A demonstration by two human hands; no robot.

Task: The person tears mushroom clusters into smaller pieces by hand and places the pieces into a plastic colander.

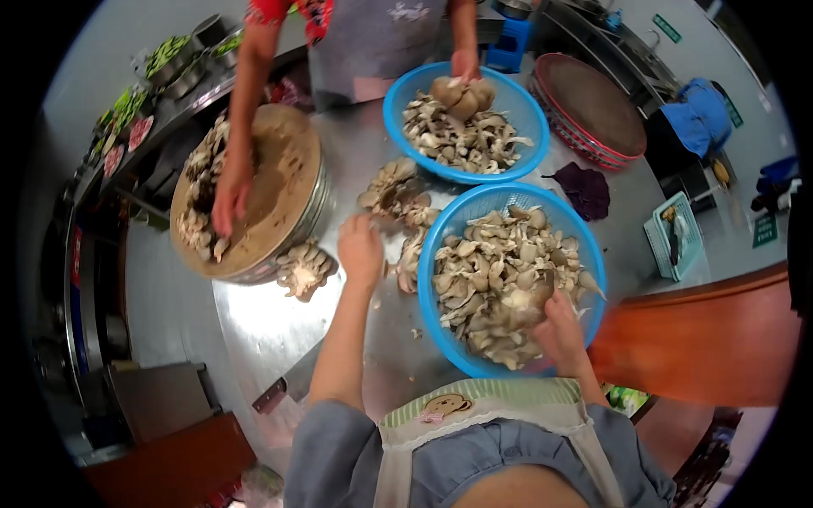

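My left hand [362, 252], fingers curled, is over the steel table beside clusters of oyster mushrooms [396, 193]; whatever its fingers hold is hidden. At the near rim of a blue plastic basket [430, 315], my right hand [561, 335] grips a blurred oyster mushroom cluster [535, 298]. Loose oyster mushrooms [491, 262] fill this basket. Behind it, a second blue basket [529, 100] also holds mushrooms, and a co-worker's hand [465, 64] has a large cluster [462, 97] above it. The co-worker's other hand [231, 199] reaches to mushrooms on a round chopping block [284, 169].
A knife [286, 385] lies on the steel table [385, 339] at my left. One mushroom cluster [303, 269] sits against the block. A purple leaf [584, 190], a red-rimmed round board [590, 106] and a pale green basket [677, 237] are to the right.
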